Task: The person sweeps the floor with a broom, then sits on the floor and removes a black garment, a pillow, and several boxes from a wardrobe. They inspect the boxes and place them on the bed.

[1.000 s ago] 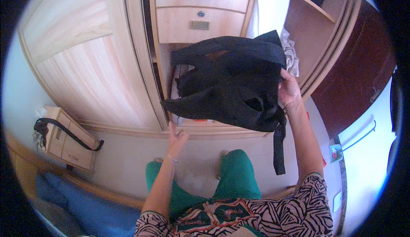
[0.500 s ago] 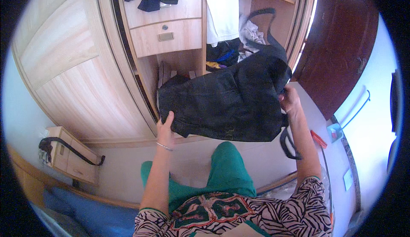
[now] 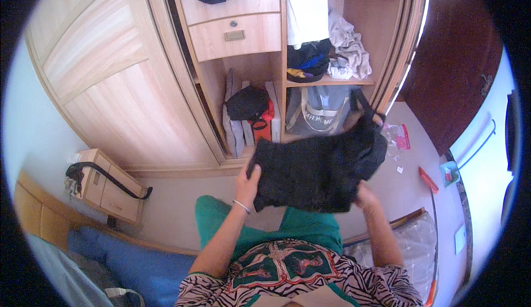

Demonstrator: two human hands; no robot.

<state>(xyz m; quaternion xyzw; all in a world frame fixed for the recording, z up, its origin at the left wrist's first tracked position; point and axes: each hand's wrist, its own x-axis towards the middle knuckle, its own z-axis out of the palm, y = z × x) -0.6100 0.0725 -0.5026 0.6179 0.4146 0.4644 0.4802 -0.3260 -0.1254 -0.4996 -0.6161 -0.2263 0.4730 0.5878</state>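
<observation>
A black fabric bag (image 3: 310,171) with a dark strap handle hangs stretched between my hands, in front of the open wardrobe and above my knees. Its left end is gripped by my left hand (image 3: 248,187), thumb on the near face and a bracelet on the wrist. At the lower right corner, my right hand (image 3: 365,195) is closed on the fabric; some of its fingers are hidden behind the bag. The strap handle (image 3: 362,105) sticks out beyond the upper right end, slightly blurred.
Behind the bag, the wardrobe's lower compartments hold a grey tote bag (image 3: 318,111) and a black bundle (image 3: 248,103) on upright flat items. Crumpled light clothes (image 3: 348,47) lie on a shelf. A red object (image 3: 427,180) lies on the floor right; a small cabinet (image 3: 113,188) stands left.
Both hands have brought the black bag lower and nearer to me, and it looks more folded together. The view has shifted left, uncovering the wardrobe's lower compartments and the grey tote bag.
</observation>
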